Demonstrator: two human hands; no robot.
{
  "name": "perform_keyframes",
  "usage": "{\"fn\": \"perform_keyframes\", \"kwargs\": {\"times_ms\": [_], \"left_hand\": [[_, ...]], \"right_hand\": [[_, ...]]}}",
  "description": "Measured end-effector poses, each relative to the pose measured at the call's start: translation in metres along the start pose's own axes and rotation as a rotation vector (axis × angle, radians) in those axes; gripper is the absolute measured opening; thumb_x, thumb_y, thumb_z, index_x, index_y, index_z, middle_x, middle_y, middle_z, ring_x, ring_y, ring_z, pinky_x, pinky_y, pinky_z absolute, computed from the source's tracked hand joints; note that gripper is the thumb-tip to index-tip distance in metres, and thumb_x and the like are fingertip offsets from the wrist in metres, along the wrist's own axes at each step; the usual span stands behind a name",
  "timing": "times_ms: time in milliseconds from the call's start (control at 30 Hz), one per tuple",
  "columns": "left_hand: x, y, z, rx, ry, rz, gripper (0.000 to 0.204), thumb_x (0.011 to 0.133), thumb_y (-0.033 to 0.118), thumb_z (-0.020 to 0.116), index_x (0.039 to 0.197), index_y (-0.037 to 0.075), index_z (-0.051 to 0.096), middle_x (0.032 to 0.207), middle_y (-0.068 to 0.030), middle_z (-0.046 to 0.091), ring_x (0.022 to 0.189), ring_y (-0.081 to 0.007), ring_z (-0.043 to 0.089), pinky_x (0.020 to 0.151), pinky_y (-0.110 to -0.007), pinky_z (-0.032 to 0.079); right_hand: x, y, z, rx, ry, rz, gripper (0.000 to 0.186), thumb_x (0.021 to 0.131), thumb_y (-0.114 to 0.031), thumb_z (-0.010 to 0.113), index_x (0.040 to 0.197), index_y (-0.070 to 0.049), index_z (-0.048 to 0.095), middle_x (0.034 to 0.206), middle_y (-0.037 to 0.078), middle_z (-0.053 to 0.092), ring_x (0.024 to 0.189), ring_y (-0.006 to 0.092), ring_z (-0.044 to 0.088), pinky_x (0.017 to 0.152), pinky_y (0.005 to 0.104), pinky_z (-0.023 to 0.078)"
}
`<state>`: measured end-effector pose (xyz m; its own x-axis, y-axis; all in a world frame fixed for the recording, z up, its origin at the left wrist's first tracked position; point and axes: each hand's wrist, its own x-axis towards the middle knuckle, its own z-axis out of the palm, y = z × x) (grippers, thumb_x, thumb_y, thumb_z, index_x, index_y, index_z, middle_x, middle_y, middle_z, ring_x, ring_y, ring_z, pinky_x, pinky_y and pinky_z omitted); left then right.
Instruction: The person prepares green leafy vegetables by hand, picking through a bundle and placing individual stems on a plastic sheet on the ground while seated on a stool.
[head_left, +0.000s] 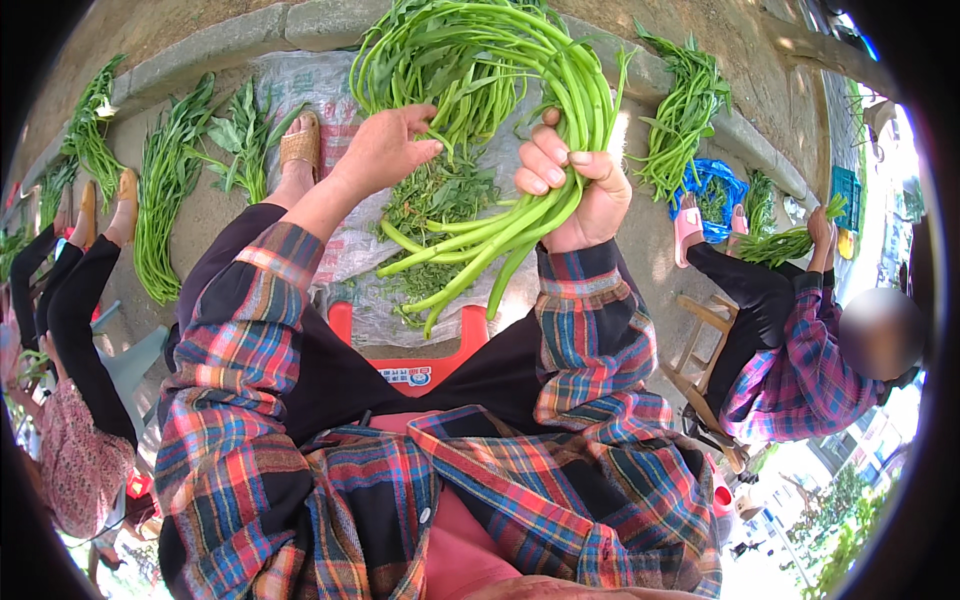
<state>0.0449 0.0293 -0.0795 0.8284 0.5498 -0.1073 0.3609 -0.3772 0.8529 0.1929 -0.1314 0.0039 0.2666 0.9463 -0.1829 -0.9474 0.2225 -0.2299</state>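
My right hand (580, 190) is wrapped around a thick bunch of water spinach (575, 75). Its pale green cut stems fan out below my fist, while the leafy part arches up and over to the left. My left hand (390, 145) is at the hanging leaves, thumb and forefinger closing on a thin green sprig (437, 138). Below both hands, a heap of plucked leaves and scraps (430, 210) lies on a pale woven plastic sheet (350, 235). The tops of the bunch hide part of the sheet.
Water spinach bundles (165, 190) lie on the ground at left, with another bundle (685, 115) at right by the stone curb (235, 40). A red plastic stool (440, 365) shows between my knees. At right a seated co-worker (800, 385) holds greens beside a blue bag (715, 190); others sit at left.
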Motion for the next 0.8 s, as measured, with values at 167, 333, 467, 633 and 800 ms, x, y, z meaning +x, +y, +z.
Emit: {"fn": "perform_keyframes", "kwargs": {"times_ms": [167,333,467,633,800], "left_hand": [[0.010,0.025,0.001,-0.484,-0.036,-0.266,0.054,0.079,0.008,0.056,0.131,0.002,0.041,0.122,-0.0120,0.054,0.099,-0.0184,0.057,0.080,-0.029,0.047],[0.013,0.024,-0.003,-0.816,-0.085,-0.381,0.045,0.083,0.004,0.050,0.127,0.001,0.045,0.118,-0.0112,0.055,0.096,-0.0182,0.058,0.081,-0.029,0.048],[0.012,0.019,-0.007,-0.924,-0.133,-0.436,0.033,0.089,0.008,0.049,0.121,-0.001,0.050,0.105,-0.0102,0.059,0.091,-0.0171,0.059,0.080,-0.029,0.050],[0.010,0.022,-0.010,-0.912,-0.122,-0.486,0.029,0.088,0.011,0.054,0.114,-0.002,0.054,0.092,-0.0089,0.062,0.080,-0.0151,0.061,0.073,-0.028,0.052],[0.009,0.023,-0.010,-0.873,-0.137,-0.493,0.024,0.087,0.015,0.059,0.106,0.000,0.057,0.087,-0.0055,0.062,0.075,-0.0127,0.061,0.070,-0.026,0.053]], "right_hand": [[-0.002,0.003,0.001,-0.003,0.008,0.017,0.037,0.072,-0.006,0.050,0.108,0.000,0.049,0.075,0.004,0.045,0.064,0.0166,0.044,0.061,0.0321,0.039],[-0.001,0.004,0.001,-0.005,0.002,0.017,0.036,0.072,-0.007,0.050,0.108,-0.001,0.049,0.074,0.004,0.045,0.063,0.0161,0.044,0.061,0.0318,0.039],[-0.002,0.002,0.003,-0.020,0.003,0.001,0.036,0.072,-0.007,0.049,0.108,-0.001,0.049,0.074,0.004,0.045,0.063,0.0159,0.043,0.061,0.0317,0.039],[-0.003,0.001,0.004,-0.023,-0.003,-0.001,0.036,0.072,-0.007,0.050,0.108,-0.001,0.049,0.074,0.004,0.045,0.063,0.0158,0.044,0.061,0.0317,0.039],[-0.003,0.003,0.003,-0.021,0.005,0.011,0.036,0.072,-0.007,0.050,0.108,-0.001,0.049,0.074,0.004,0.045,0.063,0.0158,0.044,0.061,0.0316,0.039]]}}
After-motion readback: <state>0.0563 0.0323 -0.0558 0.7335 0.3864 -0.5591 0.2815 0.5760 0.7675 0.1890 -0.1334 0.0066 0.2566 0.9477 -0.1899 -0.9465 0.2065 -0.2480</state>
